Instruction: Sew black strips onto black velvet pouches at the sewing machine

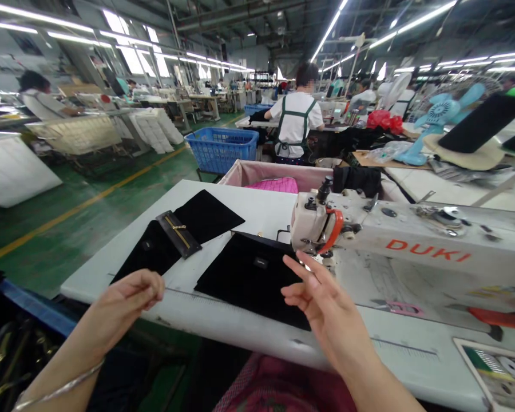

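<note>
Above the table's front left edge is my left hand, its thumb and fingertips pinched together; whatever they hold, if anything, is too small to make out. My right hand is raised just in front of the sewing machine's head, fingers apart and nothing visible in them. Behind it lies a black fabric panel with a small dark label, its right part hidden by the hand. Farther left, a dark zipper strip with a gold pull rests across more black fabric pieces.
Small scissors with pink handles lie on the machine bed beside a red-handled tool. A pink-lined bin stands behind the table. Beyond are a blue basket and a co-worker facing away. A blue fan stands right.
</note>
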`<state>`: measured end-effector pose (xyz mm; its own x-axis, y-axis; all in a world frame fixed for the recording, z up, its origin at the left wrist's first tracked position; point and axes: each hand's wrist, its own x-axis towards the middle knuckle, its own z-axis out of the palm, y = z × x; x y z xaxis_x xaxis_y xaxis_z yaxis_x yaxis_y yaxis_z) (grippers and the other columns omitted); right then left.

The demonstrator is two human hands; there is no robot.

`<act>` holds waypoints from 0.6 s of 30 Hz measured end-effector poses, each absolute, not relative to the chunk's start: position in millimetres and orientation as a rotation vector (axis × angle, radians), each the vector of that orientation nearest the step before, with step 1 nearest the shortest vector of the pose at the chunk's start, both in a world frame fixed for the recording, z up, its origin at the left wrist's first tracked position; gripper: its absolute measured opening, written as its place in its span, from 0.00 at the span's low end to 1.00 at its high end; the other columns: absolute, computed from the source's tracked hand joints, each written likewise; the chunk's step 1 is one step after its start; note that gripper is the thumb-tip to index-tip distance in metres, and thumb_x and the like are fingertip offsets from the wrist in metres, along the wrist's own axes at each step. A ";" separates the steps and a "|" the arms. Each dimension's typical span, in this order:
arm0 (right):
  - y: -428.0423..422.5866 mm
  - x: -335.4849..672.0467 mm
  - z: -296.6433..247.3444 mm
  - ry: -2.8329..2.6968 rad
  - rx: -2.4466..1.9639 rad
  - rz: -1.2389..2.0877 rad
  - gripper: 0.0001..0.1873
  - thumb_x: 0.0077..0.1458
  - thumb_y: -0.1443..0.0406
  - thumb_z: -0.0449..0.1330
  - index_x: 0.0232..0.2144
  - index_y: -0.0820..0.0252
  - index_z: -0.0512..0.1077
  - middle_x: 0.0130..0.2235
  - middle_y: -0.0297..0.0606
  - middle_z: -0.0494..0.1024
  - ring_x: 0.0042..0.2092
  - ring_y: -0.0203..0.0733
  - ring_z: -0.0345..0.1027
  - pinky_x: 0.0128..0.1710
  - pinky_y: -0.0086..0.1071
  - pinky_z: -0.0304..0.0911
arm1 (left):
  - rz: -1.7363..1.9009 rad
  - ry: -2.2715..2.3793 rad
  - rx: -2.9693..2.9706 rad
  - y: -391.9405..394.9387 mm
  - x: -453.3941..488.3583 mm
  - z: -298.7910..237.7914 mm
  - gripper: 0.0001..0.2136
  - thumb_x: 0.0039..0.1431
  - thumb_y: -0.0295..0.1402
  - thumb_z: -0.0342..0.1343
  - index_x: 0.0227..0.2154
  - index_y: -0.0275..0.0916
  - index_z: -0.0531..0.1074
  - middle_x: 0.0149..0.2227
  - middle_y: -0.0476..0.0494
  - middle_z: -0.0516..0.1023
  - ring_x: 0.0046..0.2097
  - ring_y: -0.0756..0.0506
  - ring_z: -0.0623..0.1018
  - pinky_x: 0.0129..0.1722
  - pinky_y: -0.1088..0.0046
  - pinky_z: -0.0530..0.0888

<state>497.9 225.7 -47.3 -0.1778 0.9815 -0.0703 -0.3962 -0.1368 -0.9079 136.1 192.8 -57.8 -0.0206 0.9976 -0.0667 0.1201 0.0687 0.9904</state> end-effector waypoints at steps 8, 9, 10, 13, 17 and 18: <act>244.9 480.0 -52.6 -0.232 -0.674 1.641 0.08 0.50 0.63 0.69 0.31 0.59 0.73 0.30 0.27 0.73 0.29 0.26 0.65 0.49 0.36 0.71 | 0.487 1.354 1.405 154.5 205.8 -95.8 0.12 0.60 0.42 0.55 0.30 0.37 0.71 0.31 0.48 0.72 0.35 0.47 0.69 0.36 0.74 0.65; 247.3 481.0 -54.2 -0.242 -0.677 1.627 0.09 0.50 0.63 0.69 0.30 0.59 0.73 0.29 0.27 0.72 0.29 0.27 0.64 0.52 0.41 0.70 | 0.481 1.360 1.427 155.1 213.0 -97.6 0.12 0.60 0.41 0.54 0.30 0.37 0.71 0.31 0.47 0.72 0.35 0.47 0.69 0.36 0.73 0.65; 250.2 481.3 -55.4 -0.251 -0.688 1.606 0.09 0.49 0.64 0.70 0.29 0.60 0.73 0.29 0.27 0.72 0.28 0.27 0.63 0.54 0.44 0.69 | 0.480 1.364 1.446 156.6 218.1 -98.1 0.12 0.61 0.41 0.53 0.31 0.37 0.71 0.31 0.47 0.73 0.35 0.47 0.69 0.36 0.73 0.65; 261.0 477.6 -58.2 -0.229 -0.737 1.549 0.11 0.46 0.64 0.71 0.28 0.60 0.72 0.27 0.26 0.71 0.27 0.27 0.61 0.54 0.47 0.69 | 0.505 1.379 1.477 162.7 225.9 -94.4 0.12 0.61 0.41 0.52 0.31 0.37 0.72 0.32 0.47 0.73 0.35 0.46 0.70 0.36 0.72 0.65; 266.1 468.0 -59.4 -0.190 -0.741 1.569 0.13 0.45 0.63 0.72 0.28 0.60 0.71 0.27 0.26 0.71 0.24 0.26 0.59 0.52 0.50 0.70 | 0.516 1.380 1.479 162.1 231.2 -90.7 0.10 0.60 0.39 0.53 0.29 0.37 0.71 0.30 0.47 0.72 0.34 0.47 0.69 0.35 0.73 0.64; 263.7 466.8 -58.5 -0.180 -0.732 1.593 0.13 0.46 0.63 0.71 0.28 0.60 0.71 0.27 0.26 0.70 0.24 0.26 0.58 0.52 0.51 0.70 | 0.484 1.355 1.459 159.9 231.8 -92.5 0.10 0.59 0.38 0.54 0.29 0.36 0.71 0.29 0.48 0.71 0.33 0.48 0.68 0.34 0.73 0.63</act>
<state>466.8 263.7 -58.5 0.0150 0.9378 -0.3467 -0.8366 -0.1781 -0.5180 231.8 159.9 -92.5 0.2797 0.8972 -0.3417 0.4779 0.1785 0.8601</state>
